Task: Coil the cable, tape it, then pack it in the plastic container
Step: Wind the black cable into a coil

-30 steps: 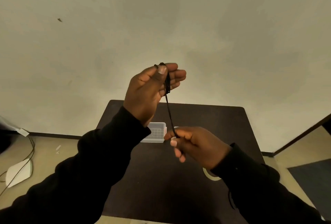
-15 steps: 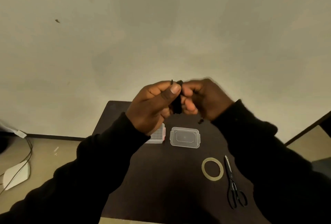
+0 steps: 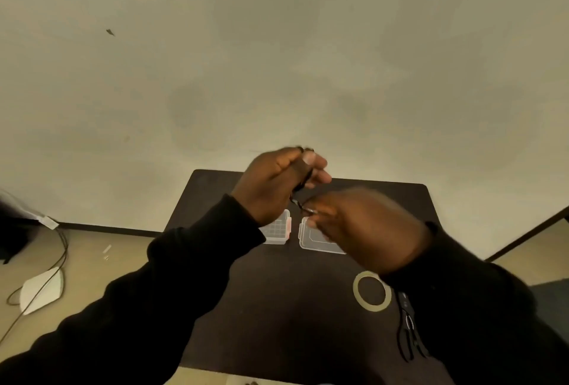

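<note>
The right hand (image 3: 360, 227) has dropped from beside the left hand (image 3: 277, 184) and is now blurred, fingertips pinching the loose end of the cable (image 3: 300, 189). The left hand still pinches the coiled bundle above the table's (image 3: 277, 323) far edge. Below sit the plastic container (image 3: 280, 229), its lid (image 3: 311, 238), a tape roll (image 3: 372, 291) and scissors (image 3: 408, 332), partly covered by the right sleeve
</note>
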